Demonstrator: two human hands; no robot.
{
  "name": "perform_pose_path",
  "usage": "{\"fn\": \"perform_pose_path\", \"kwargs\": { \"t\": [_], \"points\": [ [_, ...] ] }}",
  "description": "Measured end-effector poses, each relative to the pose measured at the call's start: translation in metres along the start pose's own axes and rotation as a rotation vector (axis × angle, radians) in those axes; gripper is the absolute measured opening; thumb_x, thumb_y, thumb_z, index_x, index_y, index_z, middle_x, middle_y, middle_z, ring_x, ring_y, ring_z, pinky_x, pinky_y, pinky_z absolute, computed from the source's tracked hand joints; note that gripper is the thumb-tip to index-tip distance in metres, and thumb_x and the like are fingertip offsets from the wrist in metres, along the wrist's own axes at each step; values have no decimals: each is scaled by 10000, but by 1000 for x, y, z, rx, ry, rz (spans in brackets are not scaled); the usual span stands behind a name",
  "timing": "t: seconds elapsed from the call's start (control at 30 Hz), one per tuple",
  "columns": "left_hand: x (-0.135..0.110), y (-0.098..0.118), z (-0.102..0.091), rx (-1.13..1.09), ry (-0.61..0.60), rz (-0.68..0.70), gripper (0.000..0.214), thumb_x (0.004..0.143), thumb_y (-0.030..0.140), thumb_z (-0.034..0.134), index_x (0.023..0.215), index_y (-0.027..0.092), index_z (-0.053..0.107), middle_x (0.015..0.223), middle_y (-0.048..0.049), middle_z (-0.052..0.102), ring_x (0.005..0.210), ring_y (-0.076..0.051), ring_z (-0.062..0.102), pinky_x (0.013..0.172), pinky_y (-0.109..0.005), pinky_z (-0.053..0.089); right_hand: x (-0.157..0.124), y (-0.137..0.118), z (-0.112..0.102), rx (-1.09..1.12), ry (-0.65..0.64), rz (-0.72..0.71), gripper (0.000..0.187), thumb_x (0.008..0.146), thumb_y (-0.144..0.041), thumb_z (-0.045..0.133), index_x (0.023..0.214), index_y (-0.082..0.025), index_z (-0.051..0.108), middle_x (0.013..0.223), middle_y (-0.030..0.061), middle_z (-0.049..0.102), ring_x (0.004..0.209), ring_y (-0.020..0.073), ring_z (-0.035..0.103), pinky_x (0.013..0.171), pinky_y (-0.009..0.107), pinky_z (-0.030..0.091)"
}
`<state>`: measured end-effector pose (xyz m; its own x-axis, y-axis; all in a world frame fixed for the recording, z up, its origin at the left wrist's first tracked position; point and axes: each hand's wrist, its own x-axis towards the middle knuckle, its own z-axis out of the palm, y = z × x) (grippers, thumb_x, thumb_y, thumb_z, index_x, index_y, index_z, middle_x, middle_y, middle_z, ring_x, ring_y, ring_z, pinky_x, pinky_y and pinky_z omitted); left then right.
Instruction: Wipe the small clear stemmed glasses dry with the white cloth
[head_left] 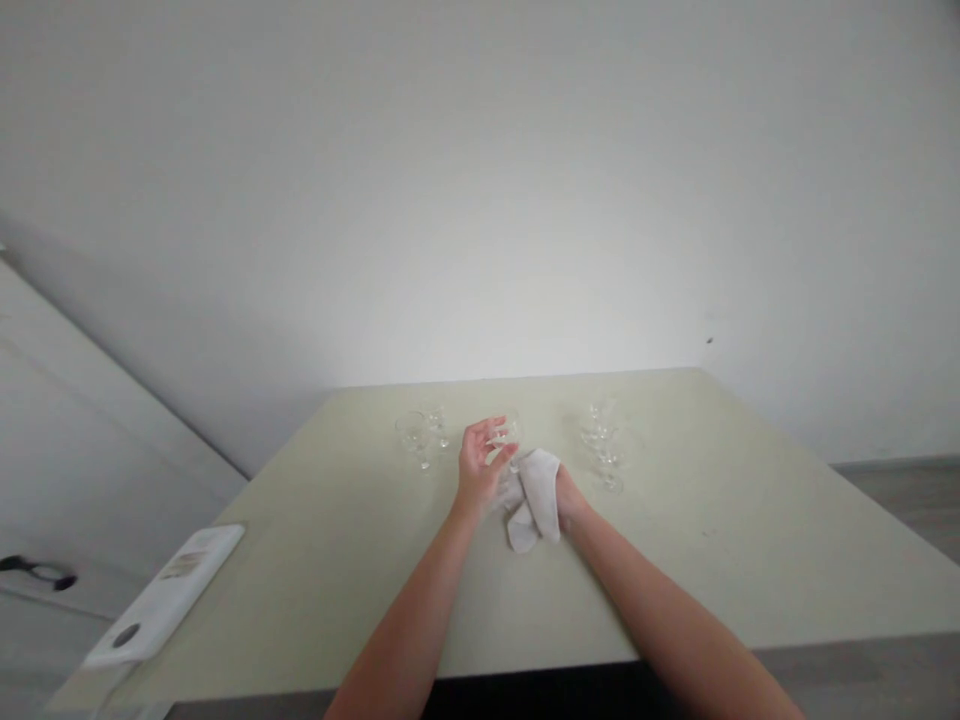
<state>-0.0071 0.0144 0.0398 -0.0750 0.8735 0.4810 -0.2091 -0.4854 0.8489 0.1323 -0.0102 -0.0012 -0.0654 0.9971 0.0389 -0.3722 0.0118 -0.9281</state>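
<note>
My left hand is closed around the bowl of a clear stemmed glass, thumb on the near side and fingers behind. A pale grey cloth drapes over my right hand and hides its fingers. The cloth touches the lower part of the glass, around its stem and foot, and its loose end hangs below my hands. Whether the fingers under the cloth also pinch the glass is hidden.
Clear stemmed glasses stand to the left of my hands. More clear glasses are grouped to the right. A white flat device with a cord lies at the left edge of the pale table. A wall rises behind the table.
</note>
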Motion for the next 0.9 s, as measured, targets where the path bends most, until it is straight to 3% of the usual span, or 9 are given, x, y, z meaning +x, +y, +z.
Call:
{"fn": "perform_pose_path", "kwargs": {
  "t": [0.1,0.2,0.3,0.5,0.7,0.9],
  "points": [
    [3,3,0,15,121,35,518,683,321,802,1091,204,506,1203,-122,622,1000,-195,645,862,-363,526,1,-1,1,-130,-45,-55,233,711,-385,698,789,-166,702,740,46,719,666,197,629,603,301,521],
    [11,9,4,2,215,38,556,661,308,816,1098,211,485,1230,-121,604,1040,-196,631,899,-377,518,4,-1,1,-363,-258,-215,164,740,-334,657,787,-191,723,764,25,732,728,206,648,712,326,535],
    [23,16,18,33,193,-18,598,623,298,837,1093,213,477,1227,-119,597,1036,-197,627,898,-384,521,6,1,3,-587,-421,-323,146,745,-261,636,819,-194,743,835,28,749,775,215,664,797,349,525],
    [48,6,57,119,77,-87,566,595,271,836,1036,205,487,1139,-87,610,951,-171,630,870,-366,522,6,-3,3,-567,-426,-364,248,777,-175,575,964,-197,736,943,41,754,864,220,683,884,361,510],
    [64,-30,90,155,39,-202,557,579,165,824,998,200,459,1087,-76,597,896,-152,624,865,-352,506,9,3,-1,-583,-433,-367,241,750,-93,550,861,-193,739,908,46,754,831,216,684,828,346,529],
    [64,-54,115,209,-12,-263,546,571,111,813,966,196,446,1053,-67,593,867,-153,629,867,-358,498,18,16,-2,-812,-376,-401,172,793,-111,553,843,-177,704,906,71,741,846,222,662,846,360,525]
  ]
}}
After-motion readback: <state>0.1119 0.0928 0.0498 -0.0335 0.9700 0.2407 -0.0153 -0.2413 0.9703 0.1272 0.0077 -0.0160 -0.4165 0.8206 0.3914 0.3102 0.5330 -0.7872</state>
